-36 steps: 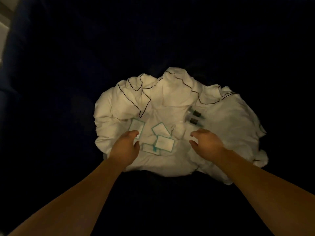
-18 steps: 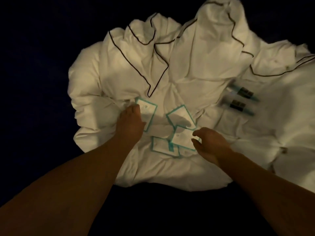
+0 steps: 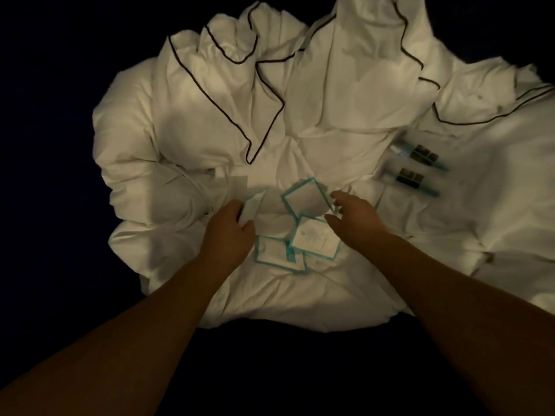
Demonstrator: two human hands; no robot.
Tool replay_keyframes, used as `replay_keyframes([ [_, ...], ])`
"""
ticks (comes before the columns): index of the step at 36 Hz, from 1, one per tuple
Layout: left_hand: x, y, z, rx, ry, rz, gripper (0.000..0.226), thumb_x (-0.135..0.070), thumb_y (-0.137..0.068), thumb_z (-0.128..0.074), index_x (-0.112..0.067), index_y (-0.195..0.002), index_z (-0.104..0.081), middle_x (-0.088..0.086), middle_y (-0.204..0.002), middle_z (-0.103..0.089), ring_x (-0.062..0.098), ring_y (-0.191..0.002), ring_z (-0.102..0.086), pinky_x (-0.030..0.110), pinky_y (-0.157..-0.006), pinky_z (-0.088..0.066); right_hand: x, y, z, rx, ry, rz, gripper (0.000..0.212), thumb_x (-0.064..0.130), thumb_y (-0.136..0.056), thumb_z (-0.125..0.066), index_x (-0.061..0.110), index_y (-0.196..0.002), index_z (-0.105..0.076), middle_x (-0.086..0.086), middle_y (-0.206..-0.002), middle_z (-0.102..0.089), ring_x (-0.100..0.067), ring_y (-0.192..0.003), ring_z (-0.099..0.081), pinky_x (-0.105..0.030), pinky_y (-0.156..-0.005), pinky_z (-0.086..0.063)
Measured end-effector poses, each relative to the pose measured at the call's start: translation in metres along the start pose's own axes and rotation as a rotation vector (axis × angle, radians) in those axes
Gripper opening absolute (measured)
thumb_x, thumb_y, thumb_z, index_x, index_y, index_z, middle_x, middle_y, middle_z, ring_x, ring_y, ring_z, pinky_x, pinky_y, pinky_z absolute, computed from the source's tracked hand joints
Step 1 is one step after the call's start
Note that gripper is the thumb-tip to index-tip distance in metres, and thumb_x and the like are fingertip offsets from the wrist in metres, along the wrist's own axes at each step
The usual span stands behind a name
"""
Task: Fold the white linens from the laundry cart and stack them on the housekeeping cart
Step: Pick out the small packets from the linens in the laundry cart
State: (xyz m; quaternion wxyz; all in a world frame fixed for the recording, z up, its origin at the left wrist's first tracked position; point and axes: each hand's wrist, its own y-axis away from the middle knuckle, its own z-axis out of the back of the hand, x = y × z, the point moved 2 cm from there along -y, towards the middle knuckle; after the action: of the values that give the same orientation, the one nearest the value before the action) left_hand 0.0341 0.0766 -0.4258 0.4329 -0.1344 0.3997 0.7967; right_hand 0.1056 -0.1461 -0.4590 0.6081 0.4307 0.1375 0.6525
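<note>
A crumpled heap of white linens [image 3: 315,103] with thin dark piping lies inside a dark cart. Several white cards with teal borders [image 3: 315,240] lie on the cloth near the front. My left hand [image 3: 229,232] pinches one of these cards [image 3: 253,202] at its left end, lifting its edge. My right hand [image 3: 356,214] hovers with fingers spread and curved just over another teal-bordered card [image 3: 303,195], holding nothing.
Two small tubes with dark labels and teal ends [image 3: 416,168] lie on the linens to the right. Dark cart fabric [image 3: 54,145] surrounds the heap on all sides. More white cloth [image 3: 510,205] spreads to the right edge.
The view has dropped closer to the heap. My left hand has taken hold of the leftmost card and tipped it up. My right hand moved up from the lower card toward the middle one.
</note>
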Motion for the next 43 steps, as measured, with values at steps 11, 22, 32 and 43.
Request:
replay_keyframes([
  [11,0.004,-0.003,-0.005,0.038,0.255,0.123,0.033,0.005,-0.089,-0.055,0.0,-0.122,-0.059,-0.001,-0.104,-0.056,0.011,-0.1,-0.053,0.011,-0.078,-0.036,0.008,-0.034,-0.022,-0.098,-0.142,-0.127,0.042,0.016,-0.085,-0.065,0.008,-0.126,-0.059,-0.015,-0.12,-0.063,-0.03,-0.109,-0.058,-0.028,-0.085,-0.041],
  [22,-0.035,-0.006,-0.01,0.058,0.718,0.294,0.036,0.013,-0.079,-0.051,-0.021,-0.086,-0.06,-0.007,-0.083,-0.064,0.01,-0.075,-0.06,0.01,-0.06,-0.047,0.049,0.01,0.021,-0.18,-1.046,0.078,0.024,-0.009,-0.086,-0.06,0.015,-0.086,-0.066,0.006,-0.073,-0.072,-0.009,-0.07,-0.066,-0.025,-0.07,-0.055],
  [32,-0.046,0.003,-0.013,0.039,0.841,0.281,0.009,-0.023,-0.079,-0.071,-0.025,-0.088,-0.071,-0.002,-0.093,-0.074,0.018,-0.092,-0.07,0.037,-0.088,-0.054,0.065,0.03,-0.004,-0.32,-0.712,0.219,0.012,0.025,-0.077,-0.076,0.021,-0.085,-0.068,0.0,-0.073,-0.061,-0.005,-0.065,-0.053,-0.023,-0.063,-0.045],
  [43,-0.017,0.006,-0.009,-0.027,0.686,0.233,0.015,-0.017,-0.088,-0.068,-0.031,-0.084,-0.065,-0.014,-0.084,-0.067,0.0,-0.076,-0.064,0.026,-0.078,-0.052,0.001,0.01,-0.025,0.136,0.156,-0.061,0.071,0.031,-0.089,-0.065,0.018,-0.148,-0.028,-0.01,-0.145,-0.042,-0.027,-0.132,-0.04,-0.035,-0.108,-0.033],
])
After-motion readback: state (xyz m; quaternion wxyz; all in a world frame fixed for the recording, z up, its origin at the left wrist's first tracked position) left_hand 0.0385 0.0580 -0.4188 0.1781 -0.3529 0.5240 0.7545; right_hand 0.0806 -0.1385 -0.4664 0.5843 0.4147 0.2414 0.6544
